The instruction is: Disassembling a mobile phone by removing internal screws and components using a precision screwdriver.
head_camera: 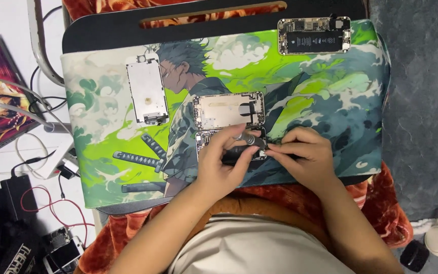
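Spread over a dark lap desk, a green illustrated work mat fills the middle of the view, with grey carpet at three o'clock and a tangle of cables at nine o'clock. Both hands meet at the mat's six o'clock edge over an opened phone chassis, whose long axis runs from nine to three o'clock. The left hand pinches a small screwdriver, its shaft lying nearly along that same axis with the tip end toward three o'clock; the right hand has its fingertips pressed together right at that tip, though what they pinch is too small to tell. The chassis sits directly under the left fingers, just at nine o'clock of the right fingertips, so the left hand is the nearer. Counted on the mat: one detached white screen assembly at ten o'clock, one bare rear housing touching the worked chassis at its twelve o'clock side, and one open phone with battery at one o'clock.
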